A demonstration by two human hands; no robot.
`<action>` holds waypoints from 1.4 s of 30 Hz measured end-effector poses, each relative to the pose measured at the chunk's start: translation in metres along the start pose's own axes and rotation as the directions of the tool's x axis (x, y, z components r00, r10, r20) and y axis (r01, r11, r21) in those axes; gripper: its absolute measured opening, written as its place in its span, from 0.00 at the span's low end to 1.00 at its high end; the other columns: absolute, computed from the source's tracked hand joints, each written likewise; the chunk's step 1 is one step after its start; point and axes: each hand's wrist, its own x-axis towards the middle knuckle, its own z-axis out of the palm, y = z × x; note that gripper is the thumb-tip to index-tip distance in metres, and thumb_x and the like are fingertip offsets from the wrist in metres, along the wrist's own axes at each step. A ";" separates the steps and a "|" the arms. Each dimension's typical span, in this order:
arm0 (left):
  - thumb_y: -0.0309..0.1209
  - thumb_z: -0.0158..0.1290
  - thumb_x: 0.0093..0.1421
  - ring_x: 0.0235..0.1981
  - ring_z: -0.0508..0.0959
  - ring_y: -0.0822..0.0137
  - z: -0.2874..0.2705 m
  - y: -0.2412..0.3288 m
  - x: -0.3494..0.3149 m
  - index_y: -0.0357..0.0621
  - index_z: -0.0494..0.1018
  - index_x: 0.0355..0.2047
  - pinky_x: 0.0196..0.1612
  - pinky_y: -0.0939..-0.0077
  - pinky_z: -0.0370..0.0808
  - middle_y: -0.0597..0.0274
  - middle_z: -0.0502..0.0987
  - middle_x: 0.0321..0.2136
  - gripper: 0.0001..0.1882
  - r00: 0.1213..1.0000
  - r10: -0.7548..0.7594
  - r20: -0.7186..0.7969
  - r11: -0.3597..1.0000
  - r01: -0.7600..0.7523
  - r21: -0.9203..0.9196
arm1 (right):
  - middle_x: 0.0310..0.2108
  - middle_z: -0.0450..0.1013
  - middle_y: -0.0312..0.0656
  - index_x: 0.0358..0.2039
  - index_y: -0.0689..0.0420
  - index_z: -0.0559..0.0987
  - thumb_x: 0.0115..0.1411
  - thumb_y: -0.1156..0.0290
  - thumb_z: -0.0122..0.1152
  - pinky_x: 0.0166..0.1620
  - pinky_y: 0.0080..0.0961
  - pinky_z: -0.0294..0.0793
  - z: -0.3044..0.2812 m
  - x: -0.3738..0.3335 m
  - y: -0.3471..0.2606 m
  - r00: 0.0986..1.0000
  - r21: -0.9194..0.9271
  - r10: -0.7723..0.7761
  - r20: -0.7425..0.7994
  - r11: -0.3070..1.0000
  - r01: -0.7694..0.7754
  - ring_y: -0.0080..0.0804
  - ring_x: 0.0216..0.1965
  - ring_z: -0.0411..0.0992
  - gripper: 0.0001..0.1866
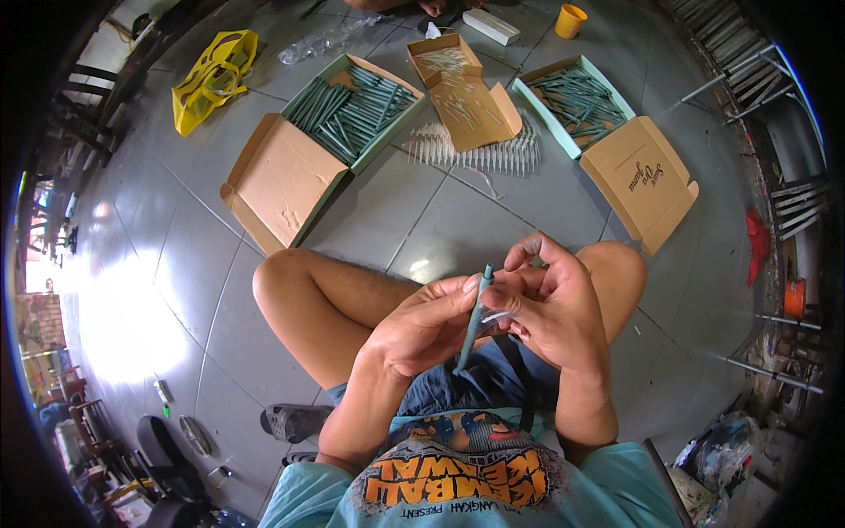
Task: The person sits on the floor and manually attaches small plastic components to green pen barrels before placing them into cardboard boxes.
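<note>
In front of my lap, my left hand (pixel 427 321) pinches a slim teal pen (pixel 474 327) between thumb and fingers. The pen leans nearly upright, its narrow end up. Close against its upper part is my right hand (pixel 554 308), the thumb and bent fingers closed around a small clear-and-white piece (pixel 495 316) too small to name. My right index finger curls above the others. Many similar pens fill the open box at left (pixel 387 148), and more lie in the open box at right (pixel 522 84). Between them, a small cardboard box (pixel 495 123) holds thin white sticks.
Rows of thin clear-white pieces (pixel 519 158) lie under the small box. Farther off are a yellow bag (pixel 189 101), clear plastic wrap (pixel 321 44), a white carton (pixel 491 28) and a yellow cup (pixel 570 21). A sandal (pixel 295 422) is beside my left leg. Metal racks stand at right.
</note>
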 end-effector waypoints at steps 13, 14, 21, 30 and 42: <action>0.41 0.56 0.61 0.46 0.74 0.60 0.000 0.000 -0.003 0.40 0.71 0.47 0.55 0.54 0.71 0.57 0.74 0.42 0.20 0.999 0.018 -0.049 1.000 -0.017 0.020 | 0.27 0.79 0.41 0.39 0.60 0.65 0.54 0.74 0.71 0.29 0.11 0.69 -0.003 0.004 0.005 1.000 -0.046 0.020 0.011 0.999 -0.019 0.15 0.26 0.72 0.21; 0.41 0.56 0.61 0.46 0.74 0.60 0.001 0.000 -0.004 0.40 0.71 0.47 0.55 0.55 0.71 0.58 0.74 0.42 0.20 0.998 0.016 -0.066 1.000 -0.015 0.019 | 0.27 0.79 0.41 0.39 0.60 0.65 0.54 0.74 0.71 0.29 0.11 0.69 -0.003 0.005 0.006 1.000 -0.062 0.015 0.023 0.998 -0.013 0.15 0.26 0.72 0.21; 0.42 0.55 0.63 0.48 0.73 0.62 0.006 0.005 -0.001 0.42 0.69 0.49 0.56 0.60 0.70 0.60 0.73 0.43 0.21 0.998 -0.005 -0.067 1.000 0.007 0.022 | 0.26 0.79 0.40 0.39 0.60 0.65 0.53 0.73 0.72 0.27 0.11 0.67 -0.004 0.009 0.002 0.999 0.002 0.037 0.019 0.999 -0.037 0.13 0.26 0.71 0.22; 0.43 0.46 0.68 0.55 0.70 0.62 -0.004 0.007 0.005 0.46 0.69 0.51 0.60 0.60 0.64 0.60 0.71 0.52 0.18 0.990 0.094 -0.105 0.989 -0.105 -0.102 | 0.28 0.74 0.38 0.43 0.61 0.70 0.66 0.70 0.55 0.27 0.12 0.65 -0.002 0.011 0.011 0.989 -0.082 -0.141 -0.046 0.987 0.137 0.15 0.27 0.68 0.10; 0.44 0.44 0.69 0.58 0.67 0.58 0.010 0.014 0.006 0.40 0.63 0.58 0.62 0.59 0.64 0.55 0.67 0.57 0.24 0.978 0.186 -0.099 0.982 -0.189 -0.023 | 0.37 0.73 0.33 0.45 0.59 0.75 0.53 0.73 0.71 0.30 0.10 0.68 0.000 0.013 0.027 0.942 -0.350 -0.332 0.046 0.878 0.327 0.15 0.33 0.69 0.19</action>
